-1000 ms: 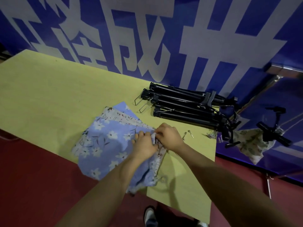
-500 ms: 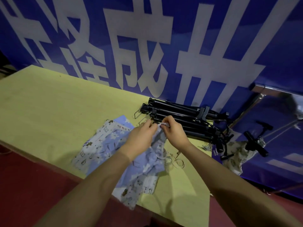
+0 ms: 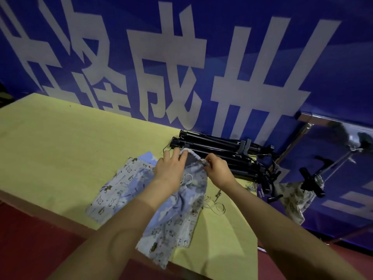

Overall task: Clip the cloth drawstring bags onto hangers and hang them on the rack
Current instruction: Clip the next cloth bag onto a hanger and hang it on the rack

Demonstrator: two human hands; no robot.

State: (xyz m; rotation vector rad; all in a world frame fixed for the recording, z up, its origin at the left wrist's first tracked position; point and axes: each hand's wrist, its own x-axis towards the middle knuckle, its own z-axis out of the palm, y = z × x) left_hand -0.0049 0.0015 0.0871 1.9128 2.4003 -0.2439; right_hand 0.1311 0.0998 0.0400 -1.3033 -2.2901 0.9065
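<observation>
Your left hand (image 3: pixel 171 168) and right hand (image 3: pixel 217 168): fingers pinch the bag (image 3: pixel 185 190) hem, stretching it flat | bag raised off counter (image 3: pixel 60 142), beside hangers (image 3: pixel 218 150), ready for clips

Your left hand (image 3: pixel 171 170) and right hand (image 3: pixel 219 170) have risen from the near part of the bench (image 3: pixel 60 148) toward the black hangers (image 3: pixel 218 150). They have drawn apart, spreading the top edge of the blue bag (image 3: pixel 189 184) between them. That bag is now lifted off the pile (image 3: pixel 121 190), hanging down over the bench's front edge, its drawstring (image 3: pixel 215 206) trailing loose.
</observation>
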